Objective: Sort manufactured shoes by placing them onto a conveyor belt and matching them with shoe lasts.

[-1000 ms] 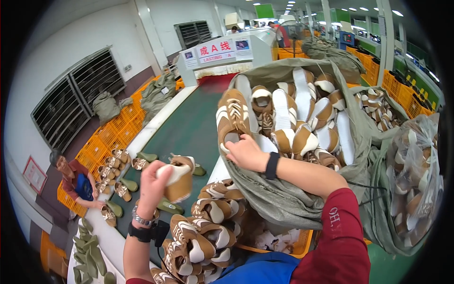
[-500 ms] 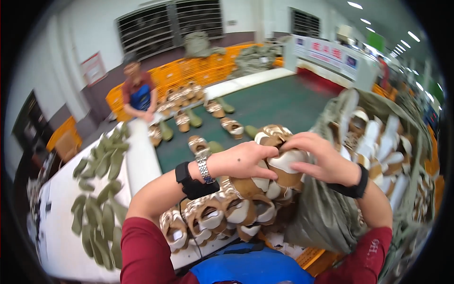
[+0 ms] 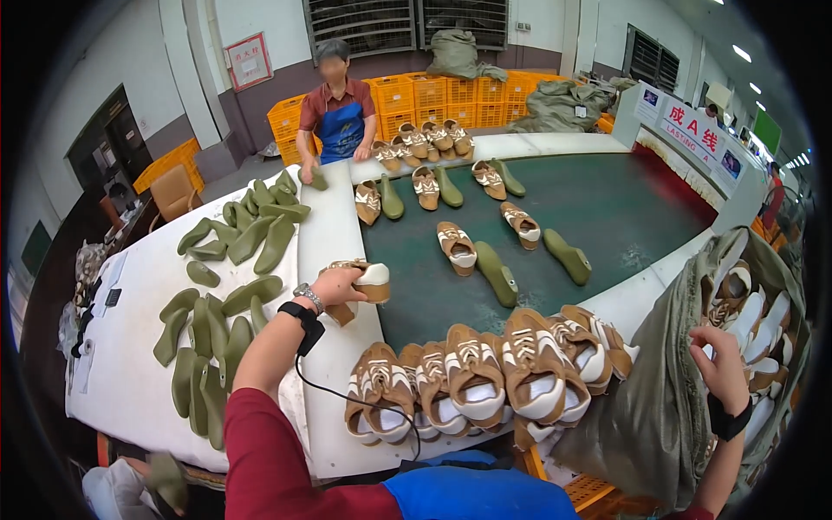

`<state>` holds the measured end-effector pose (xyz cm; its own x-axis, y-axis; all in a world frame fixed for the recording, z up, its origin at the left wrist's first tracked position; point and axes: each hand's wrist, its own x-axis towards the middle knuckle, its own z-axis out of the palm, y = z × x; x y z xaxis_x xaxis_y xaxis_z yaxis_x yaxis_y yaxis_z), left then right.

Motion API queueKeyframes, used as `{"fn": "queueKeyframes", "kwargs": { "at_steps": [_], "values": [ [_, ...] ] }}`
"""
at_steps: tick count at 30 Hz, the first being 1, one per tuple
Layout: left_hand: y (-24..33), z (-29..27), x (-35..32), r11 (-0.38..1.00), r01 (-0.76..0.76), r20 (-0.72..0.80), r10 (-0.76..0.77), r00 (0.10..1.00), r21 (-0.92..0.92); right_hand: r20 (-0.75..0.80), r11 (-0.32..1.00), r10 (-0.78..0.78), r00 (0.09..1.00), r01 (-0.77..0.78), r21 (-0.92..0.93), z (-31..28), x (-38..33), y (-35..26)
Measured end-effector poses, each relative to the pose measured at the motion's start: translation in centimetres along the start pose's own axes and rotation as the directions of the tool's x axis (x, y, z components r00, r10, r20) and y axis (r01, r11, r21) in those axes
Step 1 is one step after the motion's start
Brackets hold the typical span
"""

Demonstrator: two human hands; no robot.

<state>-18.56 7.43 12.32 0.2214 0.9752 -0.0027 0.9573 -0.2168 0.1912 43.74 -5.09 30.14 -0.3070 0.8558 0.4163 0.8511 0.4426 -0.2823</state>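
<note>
The left hand (image 3: 336, 286) is curled shut around a tan and white shoe upper (image 3: 362, 279), holding it just above the near left edge of the dark green conveyor belt (image 3: 624, 204), where the belt meets the white table (image 3: 130, 364). The right hand (image 3: 721, 368) rests on the edge of a grey-green woven sack (image 3: 667, 407) at the far right, its fingers half bent and loosely touching the cloth; whether they pinch it cannot be told. More brown and white uppers show inside the sack's mouth (image 3: 754, 321). A row of finished uppers (image 3: 485, 373) lies packed side by side along the near edge of the belt, between the two hands. Farther out on the belt, single uppers and olive green shoe lasts (image 3: 496, 270) lie in loose pairs, well apart from one another. On the white table to the left, many green lasts (image 3: 208, 334) lie scattered in two clusters. Across the belt, a person in a blue apron (image 3: 340, 117) leans over the far edge with one hand on a last, in front of stacked orange crates (image 3: 433, 91)
</note>
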Motion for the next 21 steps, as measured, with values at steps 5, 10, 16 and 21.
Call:
{"fn": "queueKeyframes", "kwargs": {
  "at_steps": [5, 10, 16, 21],
  "values": [
    [-10.7, 1.4, 2.1, 0.909, 0.404, -0.112, -0.393, 0.913, 0.104, 0.059, 0.988, 0.134, 0.989, -0.129, -0.082, 2.1, -0.2, -1.1],
    [-15.4, 4.4, -0.1, 0.714, 0.69, -0.211, -0.66, 0.721, 0.123, 0.02, 0.959, 0.214, 0.977, -0.206, -0.192, 3.4, -3.2, -1.8],
    [-16.5, 9.0, -10.4, 0.69, 0.723, -0.099, -0.721, 0.685, -0.023, -0.045, 0.913, 0.375, 0.926, -0.377, -0.157, 3.9, -5.9, 1.7],
    [-14.4, 14.4, -17.8, 0.547, 0.837, -0.119, -0.831, 0.544, 0.009, -0.235, 0.879, 0.397, 0.887, -0.441, -0.18, 7.1, -9.8, 12.0]
  ]
}}
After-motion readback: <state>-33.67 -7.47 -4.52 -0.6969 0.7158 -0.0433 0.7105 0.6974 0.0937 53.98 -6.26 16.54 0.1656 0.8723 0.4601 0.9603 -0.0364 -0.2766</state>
